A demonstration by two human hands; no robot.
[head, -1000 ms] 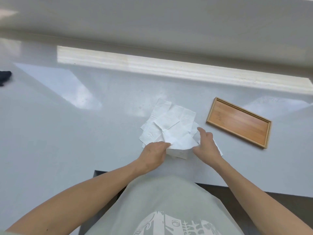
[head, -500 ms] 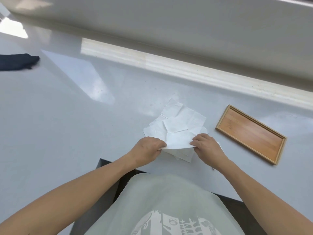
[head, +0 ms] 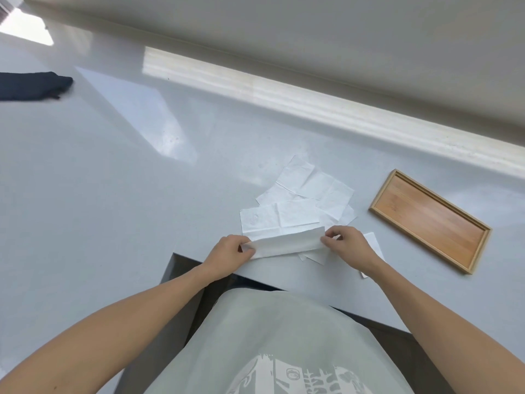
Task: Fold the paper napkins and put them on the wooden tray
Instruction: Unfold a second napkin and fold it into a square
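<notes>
**A:** so how's the room around the edges? The white countertop [head: 119, 177] has a notch cut into its near edge where the person stands, and the folded napkin strip [head: 287, 245] sits right by that lip. Loads of bare surface off to the left, all the way to a dark cloth [head: 31, 86] at the far left edge. The wall runs along the back.

**B:** yep, and the wooden tray [head: 430, 220] lies angled to the right, near but clear of the paper, nothing in it.

**A:** the strip itself is a long narrow white band, creased lengthwise, stretched between both hands. The left hand [head: 230, 251] pinches its left end with curled fingers, and the right hand [head: 345, 245] pinches the right end between thumb and fingertips.

**B:** behind it there's a loose napkin pile [head: 301, 206], flat, overlapping, with fold lines showing. One more white corner pokes out past the right wrist.

**A:** count: one tray, one strip in hand, one cloth. The pile looks like several sheets, but they overlap too much to get a number.
</notes>
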